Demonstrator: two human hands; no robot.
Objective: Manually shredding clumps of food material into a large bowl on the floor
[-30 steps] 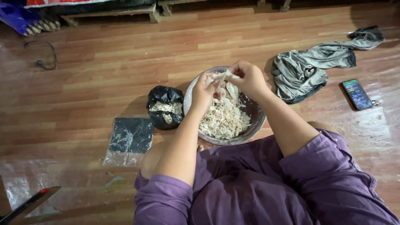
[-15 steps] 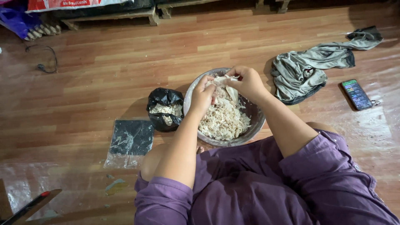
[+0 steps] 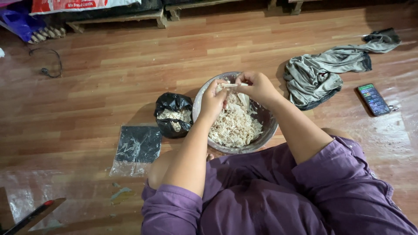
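head view: both hands hang over the round grey metal bowl (image 3: pixel 266 130) that sits on the brown wooden plank floor (image 3: pixel 109 100) just in front of the person's folded legs. compared with a second ago the hands have drawn a little farther apart along one pale strip of shredded white meat (image 3: pixel 232 85); it now stretches between them above the far rim, where before the fingers sat almost knuckle to knuckle. the left hand (image 3: pixel 213 101) pinches the near end, the right hand (image 3: pixel 257 86) is closed on the far end. to judge by that, a piece is being pulled into strands, and the pile of pale shreds (image 3: pixel 233 126) filling the near half of the bowl looks unchanged.

the small black plastic bag with pale scraps inside (image 3: pixel 173 114) stands just beside the bowl's left wall, possibly touching it; i cannot tell for sure. nearer the left knee lies a flat clear plastic bag with a dark sheet in it (image 3: pixel 137 148). the crumpled grey cloth (image 3: pixel 324 76) lies to the right of the bowl, near but apart, and the dark smartphone with a lit screen (image 3: pixel 373 99) is beyond it, well apart. bare floor runs beyond the bowl's far rim up to the low wooden pallets (image 3: pixel 130 17). the purple sleeves (image 3: pixel 339 174) close in the near side.
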